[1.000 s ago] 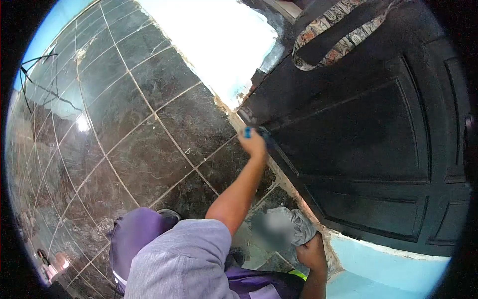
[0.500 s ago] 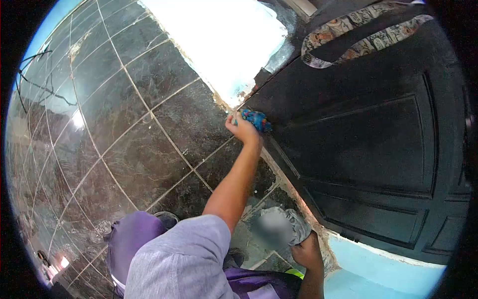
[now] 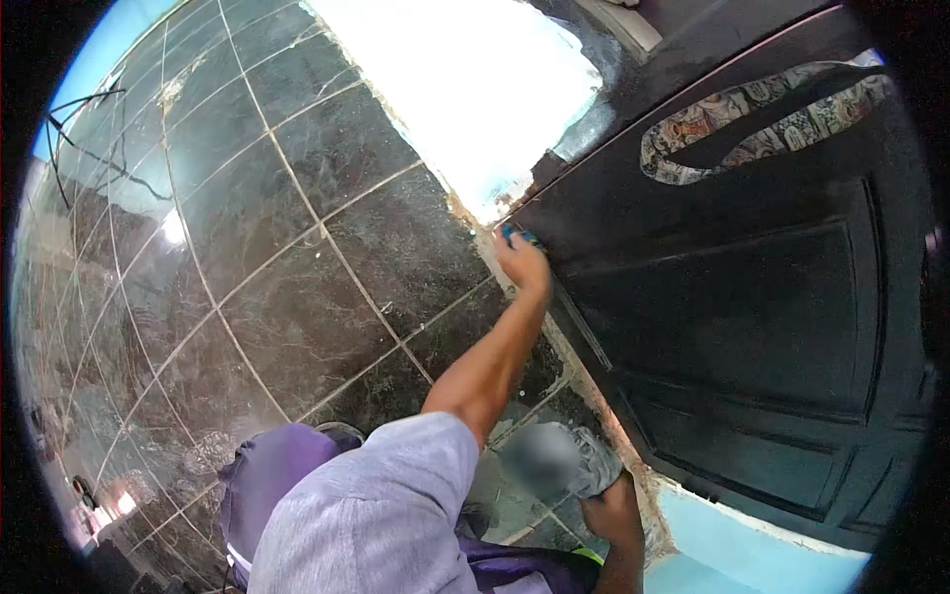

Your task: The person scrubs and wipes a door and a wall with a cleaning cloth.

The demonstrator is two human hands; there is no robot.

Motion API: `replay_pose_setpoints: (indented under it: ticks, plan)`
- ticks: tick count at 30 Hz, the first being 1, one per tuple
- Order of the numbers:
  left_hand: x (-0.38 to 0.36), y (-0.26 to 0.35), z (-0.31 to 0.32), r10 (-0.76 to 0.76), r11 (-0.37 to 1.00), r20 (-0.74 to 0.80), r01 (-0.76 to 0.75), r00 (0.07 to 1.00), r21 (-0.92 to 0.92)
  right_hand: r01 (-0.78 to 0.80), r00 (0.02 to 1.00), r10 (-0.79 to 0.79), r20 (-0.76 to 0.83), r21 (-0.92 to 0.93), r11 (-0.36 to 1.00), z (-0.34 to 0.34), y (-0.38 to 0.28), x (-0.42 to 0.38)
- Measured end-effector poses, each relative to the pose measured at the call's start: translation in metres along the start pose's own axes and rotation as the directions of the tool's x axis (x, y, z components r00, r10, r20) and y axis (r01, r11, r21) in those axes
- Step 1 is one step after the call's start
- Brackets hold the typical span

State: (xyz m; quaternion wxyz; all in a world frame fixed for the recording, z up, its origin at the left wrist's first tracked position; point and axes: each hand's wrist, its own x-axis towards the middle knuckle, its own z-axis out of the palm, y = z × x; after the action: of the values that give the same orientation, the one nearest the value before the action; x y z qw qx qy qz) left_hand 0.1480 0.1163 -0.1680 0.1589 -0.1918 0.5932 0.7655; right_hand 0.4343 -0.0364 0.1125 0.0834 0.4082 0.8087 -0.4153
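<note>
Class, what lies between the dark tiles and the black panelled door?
A rough, pale strip runs between the tiles and the door, seen in the head view.

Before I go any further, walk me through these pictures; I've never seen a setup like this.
There's no machine here, just a person working with two bare hands. The single camera sits on that person's head, looking forward and down, so its wide lens bends straight lines and leaves black edges.

The left hand, below a pale greyish sleeve, reaches to where the dark tiles meet the black panelled door. It holds a blue item, mostly hidden. The right hand grips a crumpled grey cloth, partly blurred. A patterned strap shows across the door; I can't tell whether they touch.
</note>
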Motion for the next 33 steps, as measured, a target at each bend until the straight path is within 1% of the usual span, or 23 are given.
replay_pose_setpoints:
  ticks: [1,2,3,4,6,7,9,10,11,14,15,18,21,23,24,25,26,27,28,30,31,32,33]
  plan:
    - [-0.016,0.021,0.001,0.089,0.993,0.042,-0.086,0.995,-0.082,0.004,1.0,-0.005,-0.002,-0.043,0.999,-0.001,0.003,-0.001]
    - [-0.04,0.037,0.001,0.304,0.952,0.062,-0.302,0.95,-0.05,0.002,1.0,-0.002,-0.001,-0.085,0.996,-0.001,0.01,-0.007]
    - [-0.062,0.054,0.004,0.501,0.865,0.093,-0.502,0.86,-0.019,-0.002,1.0,0.003,0.002,-0.123,0.992,-0.001,0.014,-0.011]
    - [-0.077,0.067,0.007,0.581,0.809,0.09,-0.586,0.809,0.042,0.01,1.0,-0.009,0.008,-0.072,0.997,-0.002,0.007,-0.011]
    - [-0.065,0.054,0.012,0.546,0.838,0.033,-0.546,0.837,-0.03,0.043,0.999,-0.043,-0.001,0.04,0.998,-0.001,-0.011,-0.006]
    - [-0.055,0.048,0.012,0.514,0.858,0.011,-0.514,0.858,-0.018,0.11,0.993,-0.109,-0.039,0.029,0.994,0.003,-0.009,-0.003]
    - [-0.03,0.032,0.013,0.443,0.896,-0.041,-0.444,0.896,-0.012,0.095,0.995,-0.095,-0.018,-0.03,0.995,0.006,0.009,-0.006]
    - [-0.007,0.018,0.014,0.268,0.963,-0.119,-0.261,0.956,0.072,0.077,0.997,-0.078,-0.011,-0.053,0.996,0.007,0.014,-0.013]
    - [0.013,0.006,0.012,0.095,0.988,-0.21,-0.067,0.973,0.139,0.049,0.999,-0.049,0.009,-0.061,0.997,0.005,0.006,-0.012]
    - [0.029,0.017,-0.004,-0.044,0.986,-0.134,0.065,0.99,0.155,-0.003,1.0,0.001,-0.02,-0.103,0.995,0.001,-0.007,-0.017]
    - [0.021,0.02,-0.004,-0.073,0.985,-0.109,0.089,0.991,0.15,0.008,0.999,-0.011,-0.036,-0.099,0.995,0.001,-0.003,-0.017]
    - [-0.038,0.001,0.009,0.184,0.98,-0.052,-0.179,0.982,0.085,0.062,0.996,-0.067,-0.057,-0.083,0.995,0.0,0.011,-0.012]
    - [-0.059,0.012,0.012,0.222,0.974,-0.075,-0.219,0.972,0.052,0.121,0.991,-0.125,-0.048,-0.078,0.99,-0.001,0.007,-0.009]
    - [-0.022,-0.019,0.016,0.148,0.987,-0.171,-0.134,0.974,0.095,0.15,0.987,-0.154,-0.044,-0.086,0.985,0.002,0.008,-0.013]
    - [0.0,-0.025,0.019,0.117,0.99,-0.217,-0.096,0.969,0.107,0.092,0.995,-0.093,-0.022,-0.067,0.994,0.003,0.013,-0.012]
    - [0.009,-0.018,0.012,-0.04,0.993,-0.212,0.063,0.977,0.102,0.028,1.0,-0.028,0.001,-0.046,0.999,0.007,0.019,-0.015]
    - [0.017,-0.006,0.004,-0.195,0.971,-0.208,0.219,0.958,0.097,-0.033,0.999,0.034,0.028,-0.027,0.999,0.009,0.024,-0.019]
    - [0.022,0.009,0.004,-0.34,0.928,-0.201,0.362,0.919,0.085,0.019,1.0,-0.019,-0.003,-0.043,0.999,0.01,0.027,-0.021]
    - [0.02,0.019,0.014,-0.231,0.963,-0.233,0.256,0.945,0.085,0.02,1.0,-0.02,-0.008,-0.029,0.999,0.007,0.021,-0.017]
    - [0.001,0.028,0.028,-0.019,0.992,-0.3,0.056,0.954,0.114,-0.003,1.0,0.003,-0.008,0.007,1.0,0.0,0.004,-0.016]
    - [-0.022,0.062,0.027,-0.002,0.999,-0.184,0.01,0.983,0.042,0.015,1.0,-0.016,-0.02,-0.013,1.0,-0.001,0.006,-0.017]
    - [-0.043,0.085,0.036,0.21,0.977,-0.183,-0.214,0.96,0.0,0.035,0.999,-0.036,-0.033,-0.03,0.999,-0.002,0.009,-0.017]
    - [-0.065,0.108,0.045,0.413,0.904,-0.173,-0.426,0.894,-0.045,0.05,0.998,-0.052,-0.045,-0.045,0.998,-0.002,0.011,-0.018]
